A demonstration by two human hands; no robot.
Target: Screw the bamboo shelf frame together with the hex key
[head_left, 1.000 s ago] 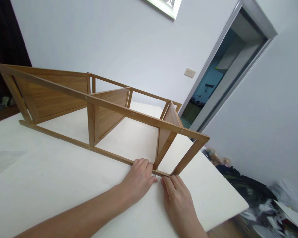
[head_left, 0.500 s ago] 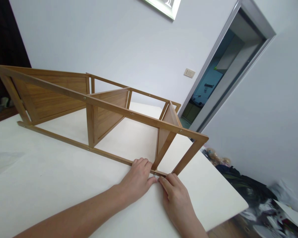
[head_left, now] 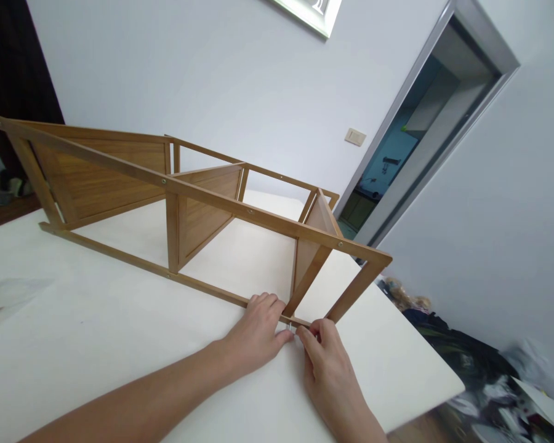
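Thumb and forefinger drawn together in a pinch, a right hand (head_left: 330, 363) works beside a small metal fastener (head_left: 290, 326) standing out from a wooden rack (head_left: 207, 195); whether a tool sits between the fingertips cannot be told. The left hand (head_left: 258, 329) closes over the lower rail (head_left: 212, 290), fingers side by side, thumb stretched toward the metal.

The rack lies on its side across a white table (head_left: 425, 369), one end reaching past the edge at left. Its slim rails look stiff and fairly light for their length, smooth enough to slide on the tabletop if pushed. The rail next to a crosspiece (head_left: 308, 280) seems the firmest hold; the thin panels (head_left: 106, 175) look a poorer one. The fastener, small and hard, is likely easy to drop.

The crosspieces leave the right hand little room. A clear plastic wrapper (head_left: 21, 295) lies at left, well apart. Beyond stand a wall with a switch (head_left: 355, 137) and a doorway (head_left: 397, 154); blurred clutter (head_left: 480, 363) fills the floor at right.
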